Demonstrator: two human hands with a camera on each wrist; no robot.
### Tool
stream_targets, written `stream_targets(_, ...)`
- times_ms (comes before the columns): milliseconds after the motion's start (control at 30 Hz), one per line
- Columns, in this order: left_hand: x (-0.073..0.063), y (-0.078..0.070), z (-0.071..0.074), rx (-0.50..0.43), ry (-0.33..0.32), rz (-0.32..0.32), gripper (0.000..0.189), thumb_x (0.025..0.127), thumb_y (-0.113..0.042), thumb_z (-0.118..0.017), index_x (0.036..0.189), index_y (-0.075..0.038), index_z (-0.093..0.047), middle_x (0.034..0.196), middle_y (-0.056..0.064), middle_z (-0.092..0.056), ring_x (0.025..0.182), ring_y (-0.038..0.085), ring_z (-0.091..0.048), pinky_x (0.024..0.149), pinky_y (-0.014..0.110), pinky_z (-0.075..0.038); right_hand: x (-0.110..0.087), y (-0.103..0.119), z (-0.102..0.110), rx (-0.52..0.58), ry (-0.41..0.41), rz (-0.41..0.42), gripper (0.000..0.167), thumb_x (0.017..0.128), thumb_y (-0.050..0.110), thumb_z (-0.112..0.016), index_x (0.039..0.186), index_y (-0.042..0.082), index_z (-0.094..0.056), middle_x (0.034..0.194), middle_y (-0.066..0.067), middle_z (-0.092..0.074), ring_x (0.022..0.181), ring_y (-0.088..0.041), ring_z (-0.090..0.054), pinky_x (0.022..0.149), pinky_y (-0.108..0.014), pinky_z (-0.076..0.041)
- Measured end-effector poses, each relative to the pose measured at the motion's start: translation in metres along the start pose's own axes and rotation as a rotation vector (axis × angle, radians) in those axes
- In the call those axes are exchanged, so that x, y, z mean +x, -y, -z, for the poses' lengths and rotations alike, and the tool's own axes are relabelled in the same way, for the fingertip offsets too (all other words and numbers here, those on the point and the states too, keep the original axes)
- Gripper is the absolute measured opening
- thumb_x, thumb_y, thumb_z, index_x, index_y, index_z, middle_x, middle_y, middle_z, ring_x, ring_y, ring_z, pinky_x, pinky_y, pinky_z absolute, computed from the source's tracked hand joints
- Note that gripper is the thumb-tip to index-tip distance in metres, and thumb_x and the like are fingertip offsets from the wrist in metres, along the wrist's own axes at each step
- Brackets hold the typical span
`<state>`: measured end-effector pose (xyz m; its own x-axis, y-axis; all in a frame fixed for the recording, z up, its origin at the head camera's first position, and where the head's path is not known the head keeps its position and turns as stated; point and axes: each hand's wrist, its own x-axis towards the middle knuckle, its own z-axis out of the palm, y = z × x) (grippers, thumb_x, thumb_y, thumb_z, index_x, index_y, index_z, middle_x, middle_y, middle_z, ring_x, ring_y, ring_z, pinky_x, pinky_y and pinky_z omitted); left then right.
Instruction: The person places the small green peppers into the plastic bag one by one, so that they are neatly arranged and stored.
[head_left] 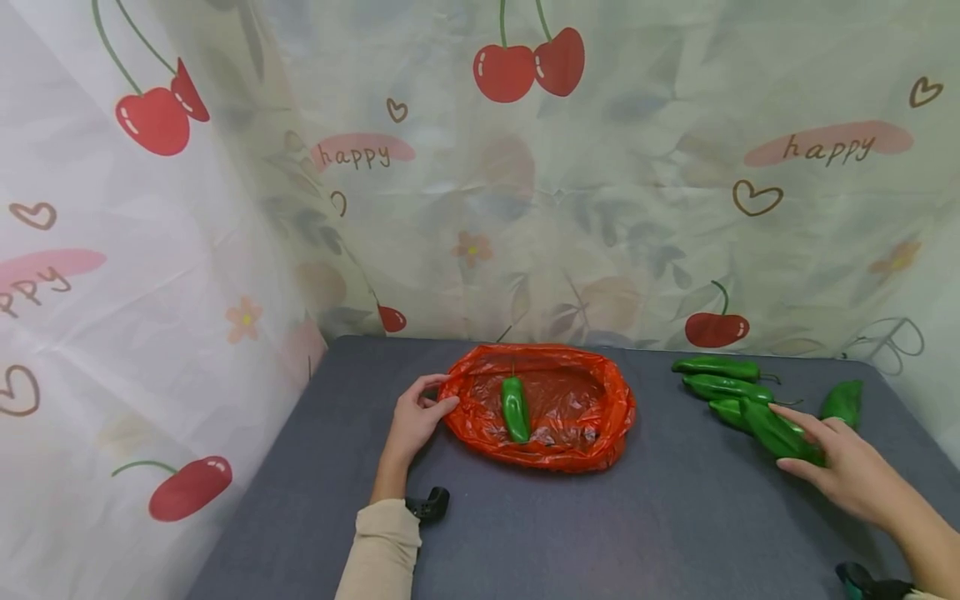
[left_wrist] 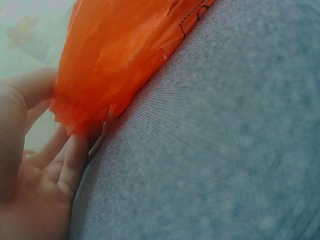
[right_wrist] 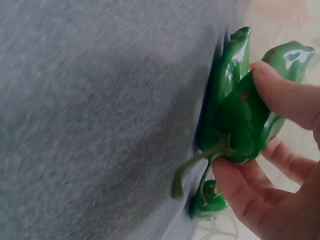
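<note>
A red plastic bag (head_left: 617, 421) lies spread wide on the table with its rim rolled outward, and one green pepper (head_left: 515, 408) is inside it. My left hand (head_left: 415, 419) holds the bag's left edge between thumb and fingers; in the left wrist view the thin orange-red plastic (left_wrist: 107, 65) passes between them. Over at the right, my right hand (head_left: 855, 468) grips a green pepper (head_left: 780, 432), thumb on one side and fingers on the other. The right wrist view shows this pepper (right_wrist: 242, 117) with its curved stem, overlapping another pepper (right_wrist: 218, 107) lying on the table.
Several more peppers lie at the table's back right, including a long one (head_left: 716, 367) at the rear, one (head_left: 726, 388) before it and one (head_left: 843, 403) beyond my right hand. A printed curtain (head_left: 555, 208) hangs behind the grey tabletop (head_left: 585, 533) and along its left side.
</note>
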<state>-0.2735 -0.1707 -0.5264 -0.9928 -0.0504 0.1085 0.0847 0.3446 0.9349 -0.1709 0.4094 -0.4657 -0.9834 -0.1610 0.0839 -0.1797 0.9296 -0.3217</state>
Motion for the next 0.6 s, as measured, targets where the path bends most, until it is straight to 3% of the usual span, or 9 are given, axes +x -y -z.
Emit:
stream_targets(200, 0.0, 0.0, 0.0, 0.002, 0.003, 0.001, 0.039, 0.091, -0.033, -0.079, 0.127, -0.026, -0.067, 0.128, 0.008, -0.066, 0.078, 0.019, -0.061, 0.066, 0.027, -0.049, 0.003, 0.008, 0.001, 0.032, 0.035, 0.02, 0.081, 0.089, 0.03, -0.08, 0.155, 0.009, -0.039, 0.096, -0.009, -0.051, 0.08, -0.01, -0.041, 0.064, -0.029, -0.034)
stream_targets(333, 0.0, -0.001, 0.0, 0.007, 0.005, 0.004, 0.039, 0.09, -0.033, -0.079, 0.127, -0.026, -0.067, 0.128, 0.008, -0.066, 0.079, 0.018, -0.061, 0.066, 0.028, -0.049, 0.006, 0.01, 0.002, 0.072, 0.085, 0.05, 0.076, 0.088, 0.032, -0.08, 0.15, 0.009, -0.044, 0.1, -0.009, -0.052, 0.081, -0.007, -0.042, 0.064, -0.027, -0.035)
stream_targets(433, 0.001, -0.001, 0.0, 0.009, 0.004, 0.005, 0.039, 0.09, -0.033, -0.079, 0.126, -0.027, -0.067, 0.127, 0.008, -0.067, 0.079, 0.019, -0.061, 0.066, 0.028, -0.049, 0.009, 0.011, 0.002, 0.108, 0.148, 0.05, 0.078, 0.088, 0.036, -0.079, 0.151, 0.008, -0.043, 0.118, -0.024, -0.06, 0.1, -0.025, -0.061, 0.072, -0.038, -0.05)
stream_targets(533, 0.001, -0.001, 0.0, 0.003, 0.006, 0.004, 0.039, 0.09, -0.033, -0.079, 0.126, -0.027, -0.067, 0.127, 0.008, -0.067, 0.078, 0.019, -0.062, 0.066, 0.028, -0.049, 0.013, 0.014, 0.001, 0.122, 0.198, 0.034, 0.082, 0.089, 0.041, -0.077, 0.153, 0.006, -0.039, 0.136, -0.037, -0.056, 0.119, -0.053, -0.059, 0.08, -0.057, -0.053)
stream_targets(600, 0.001, 0.0, 0.0, 0.001, 0.008, 0.003, 0.039, 0.09, -0.033, -0.079, 0.126, -0.027, -0.067, 0.126, 0.007, -0.067, 0.077, 0.019, -0.062, 0.065, 0.028, -0.049, 0.014, 0.015, 0.0, 0.125, 0.211, 0.02, 0.086, 0.09, 0.044, -0.076, 0.155, 0.007, -0.036, 0.139, -0.04, -0.053, 0.121, -0.056, -0.058, 0.081, -0.059, -0.053)
